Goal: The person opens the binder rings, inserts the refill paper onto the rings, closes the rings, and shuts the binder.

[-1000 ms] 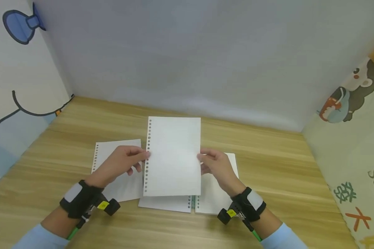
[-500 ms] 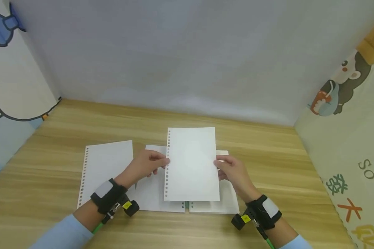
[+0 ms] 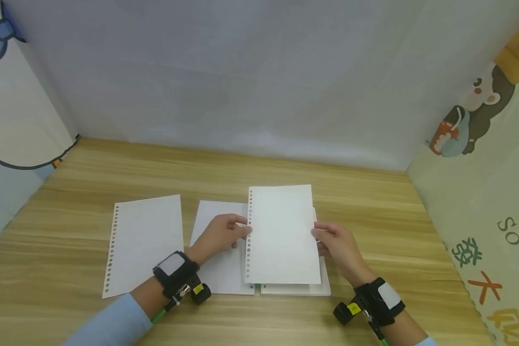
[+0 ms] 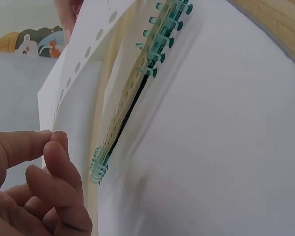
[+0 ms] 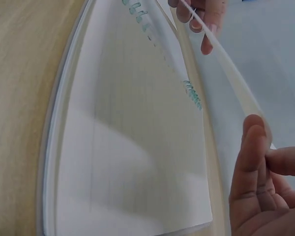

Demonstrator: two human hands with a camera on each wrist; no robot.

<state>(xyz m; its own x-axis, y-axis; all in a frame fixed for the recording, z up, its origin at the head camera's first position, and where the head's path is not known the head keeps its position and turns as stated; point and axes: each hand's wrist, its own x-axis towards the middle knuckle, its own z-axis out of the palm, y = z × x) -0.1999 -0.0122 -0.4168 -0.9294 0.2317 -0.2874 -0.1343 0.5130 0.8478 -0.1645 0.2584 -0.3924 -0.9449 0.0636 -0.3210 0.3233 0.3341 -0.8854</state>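
Right of centre in the head frame, held a blank punched sheet (image 3: 283,235) raised over the right-hand side of a spread ring notebook (image 3: 227,276), apart from its pages. Pinched the left edge between thumb and fingertips of the left hand (image 3: 222,234), the right edge likewise with the right hand (image 3: 338,246). Could not tell one leaf from several in that grip. Seemed liable to bow or slip, being thin and gripped only at the sides; showed a slight curve in both wrist views. Could also have snagged or torn holes on the teal rings (image 4: 162,37) if lowered askew. Ran lengthwise nearly up and down the head frame, pointing the punched edge left and the plain edge right. Left of the notebook, saw a loose second leaf (image 3: 147,245), also punched along its left edge, lying on the wood-grain table (image 3: 225,173). Across the top of the frame, noticed a pale backdrop (image 3: 242,96); at the right, a cartoon animal (image 3: 480,115) printed on a side panel (image 3: 467,202).
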